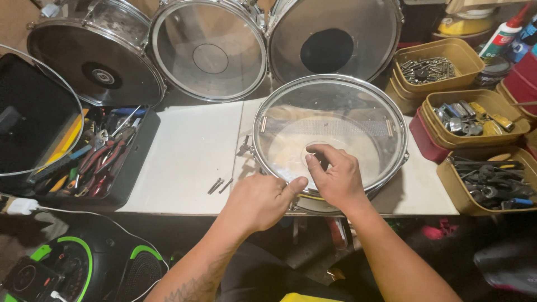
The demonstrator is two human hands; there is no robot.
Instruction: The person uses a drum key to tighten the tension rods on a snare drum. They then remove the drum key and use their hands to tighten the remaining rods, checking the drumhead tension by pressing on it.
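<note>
A snare drum (330, 106) with a clear head and chrome rim lies flat on a white board (190, 156). My left hand (260, 200) rests at the drum's near rim, thumb touching the hoop. My right hand (334, 174) lies on the clear head near the front edge, fingers curled and pressing down. Through the head I see the snare wires (324, 126) across the drum. Two small bolts (220, 185) lie on the board left of the drum.
Three more drums (208, 49) lean at the back. A black tray of pliers and tools (100, 156) sits on the left. Tan boxes of screws (430, 67), hardware (470, 114) and tools (492, 182) stand on the right. A glue bottle (503, 33) is far right.
</note>
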